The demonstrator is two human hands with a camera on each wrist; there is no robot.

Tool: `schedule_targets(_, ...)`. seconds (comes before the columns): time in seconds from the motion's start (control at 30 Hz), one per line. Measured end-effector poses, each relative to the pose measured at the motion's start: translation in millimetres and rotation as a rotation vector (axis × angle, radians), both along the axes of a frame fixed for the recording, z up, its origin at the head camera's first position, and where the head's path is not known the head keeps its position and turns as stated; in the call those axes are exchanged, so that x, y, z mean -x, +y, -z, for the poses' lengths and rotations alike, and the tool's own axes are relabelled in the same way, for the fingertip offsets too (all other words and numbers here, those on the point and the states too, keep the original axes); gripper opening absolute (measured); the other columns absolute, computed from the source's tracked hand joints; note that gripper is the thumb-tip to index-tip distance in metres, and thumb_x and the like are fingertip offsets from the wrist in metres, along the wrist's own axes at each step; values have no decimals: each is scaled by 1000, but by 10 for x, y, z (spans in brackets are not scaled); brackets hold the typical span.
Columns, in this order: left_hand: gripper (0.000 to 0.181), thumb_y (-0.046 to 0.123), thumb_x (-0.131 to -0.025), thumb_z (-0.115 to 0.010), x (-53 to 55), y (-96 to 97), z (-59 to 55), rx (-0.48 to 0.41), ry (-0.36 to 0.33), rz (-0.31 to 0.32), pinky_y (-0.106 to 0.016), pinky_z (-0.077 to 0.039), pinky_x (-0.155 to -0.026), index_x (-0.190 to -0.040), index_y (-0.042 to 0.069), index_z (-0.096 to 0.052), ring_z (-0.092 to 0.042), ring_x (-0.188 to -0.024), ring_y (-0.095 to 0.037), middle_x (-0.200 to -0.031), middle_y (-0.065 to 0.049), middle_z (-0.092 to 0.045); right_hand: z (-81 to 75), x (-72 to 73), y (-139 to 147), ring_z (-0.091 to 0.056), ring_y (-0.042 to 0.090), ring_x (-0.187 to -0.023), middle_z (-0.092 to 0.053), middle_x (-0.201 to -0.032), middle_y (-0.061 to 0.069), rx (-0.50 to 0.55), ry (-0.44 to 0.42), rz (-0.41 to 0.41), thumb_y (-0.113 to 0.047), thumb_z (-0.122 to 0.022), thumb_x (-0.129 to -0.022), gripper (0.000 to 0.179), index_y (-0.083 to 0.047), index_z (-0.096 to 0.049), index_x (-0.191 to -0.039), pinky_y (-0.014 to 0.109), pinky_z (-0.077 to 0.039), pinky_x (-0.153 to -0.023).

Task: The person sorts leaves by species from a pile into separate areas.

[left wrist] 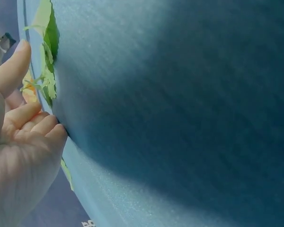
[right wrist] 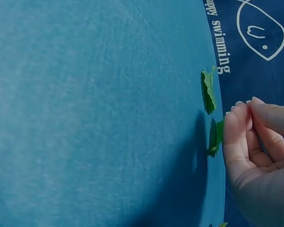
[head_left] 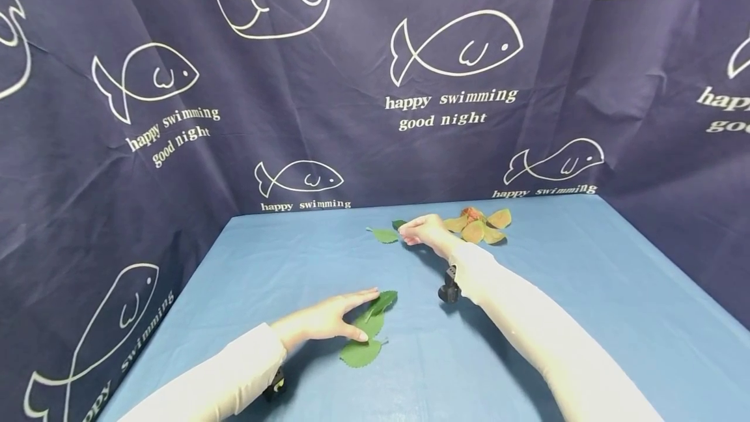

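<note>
My left hand (head_left: pixel 325 318) is low over a row of overlapping green leaves (head_left: pixel 369 325), its thumb and index finger spread apart. Those leaves (left wrist: pixel 48 56) appear in the left wrist view between thumb and fingers, which do not close on them. My right hand (head_left: pixel 430 233) is farther back, beside a dark green leaf (head_left: pixel 398 224). Thumb and fingertips are drawn together in the right wrist view, with nothing visible between them. That leaf (right wrist: pixel 217 137) lies on the table, partly behind the fingers. Another green leaf (head_left: pixel 385 236) lies just left of it.
Right of my right hand, several yellowish leaves (head_left: pixel 473 232) fan out around an orange-red piece (head_left: pixel 471 214). The blue table (head_left: pixel 293 266) ends at a dark cloth backdrop (head_left: pixel 363 116) printed with white fish. My right forearm (head_left: pixel 527 331) crosses the table's right part.
</note>
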State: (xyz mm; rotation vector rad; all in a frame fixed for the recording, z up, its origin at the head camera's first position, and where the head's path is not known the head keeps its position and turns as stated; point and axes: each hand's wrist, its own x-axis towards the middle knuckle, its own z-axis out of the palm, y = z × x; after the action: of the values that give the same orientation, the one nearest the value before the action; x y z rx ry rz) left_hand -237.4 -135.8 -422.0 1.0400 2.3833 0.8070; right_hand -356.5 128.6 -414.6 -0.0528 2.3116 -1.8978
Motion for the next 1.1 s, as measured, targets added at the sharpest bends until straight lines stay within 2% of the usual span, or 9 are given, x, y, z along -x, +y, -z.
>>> schedule_targets(0.2,81,26,-84,-76,-10,-12,-7,-19,10,-2,-51,-21,-118,-151,6,-34,-26,-146,-31,-158,-10,-30,8,-79,-11,-70,27,-91,-65,-115,30,-6,-23,-116,-1,-64,-90,32,15,-62,-117,35,-57,-85)
schedule_targets(0.3,83,24,-83,-76,-5,-24,-3,-33,-12,11,-49,-21,-118,-151,6,-33,-26,-147,-31,-159,-10,-29,9,-131,-23,-70,31,-98,-65,-116,29,-28,-32,-167,-3,-66,-89,33,12,-63,-118,35,-57,-86)
schedule_targets(0.6,87,22,-79,-79,13,-43,15,-33,-35,28,-44,-23,-119,-152,8,-33,-27,-146,-29,-159,-7,-30,-28,-335,-87,-68,33,-99,-67,-114,27,-66,-23,-319,-6,-68,-88,36,12,-63,-119,38,-56,-88)
schedule_targets(0.73,88,22,-78,-80,2,-49,25,-17,-18,28,-45,-23,-118,-151,8,-33,-28,-146,-30,-158,-6,-31,-10,-436,-116,-69,29,-98,-67,-117,23,-104,-32,-389,-7,-70,-87,36,11,-64,-118,39,-55,-90)
schedule_targets(0.83,89,22,-77,-81,-3,-51,20,-2,6,27,-46,-23,-118,-151,8,-34,-29,-145,-30,-158,-7,-33,22,-478,-141,-70,19,-90,-71,-111,17,-148,-22,-422,-9,-73,-85,35,9,-66,-115,38,-56,-88)
schedule_targets(0.97,89,21,-77,-81,-9,-50,6,14,25,22,-48,-25,-117,-151,8,-34,-31,-144,-31,-157,-8,-34,45,-505,-161,-66,8,-78,-74,-100,12,-213,14,-475,-8,-74,-83,33,6,-69,-112,34,-57,-81)
schedule_targets(1.1,89,20,-76,-82,-12,-47,5,26,40,15,-50,-26,-116,-151,9,-34,-32,-143,-32,-156,-10,-35,39,-547,-163,-64,6,-73,-75,-95,9,-286,51,-538,-8,-76,-80,31,4,-71,-108,29,-55,-73)
